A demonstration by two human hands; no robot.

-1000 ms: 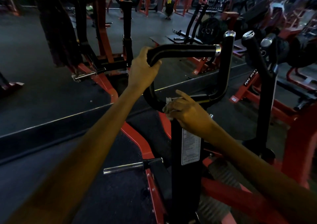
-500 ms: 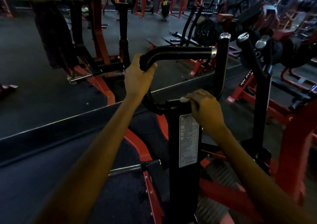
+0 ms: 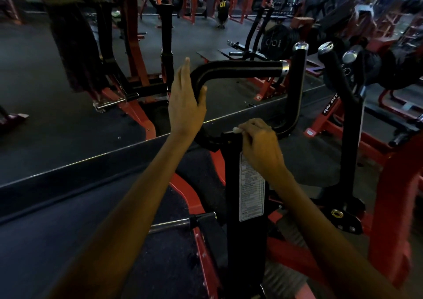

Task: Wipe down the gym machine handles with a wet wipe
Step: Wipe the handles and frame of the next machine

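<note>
head view, handling: the wet wipe [image 3: 236, 129] looks thin, soft and limp, so I'd guess it bunches up easily. Best kept balled under the fingertips and dragged along the tube.
handle grip: the black handle bar [image 3: 238, 69] looks rigid and fixed, probably a bit slick once damp. Safe to lean on.
handle look: matte black bent tube with a chrome end cap, horizontal run on top, curving down on the left to the black upright post [image 3: 246, 241].
wipe spot: only a small white scrap shows, on top of the post.
left hand [image 3: 185, 101]: fingers straight and together, thumb hooked round the bend, not clamped.
right hand [image 3: 259, 146]: fingers curled, pinching the wipe.
</note>
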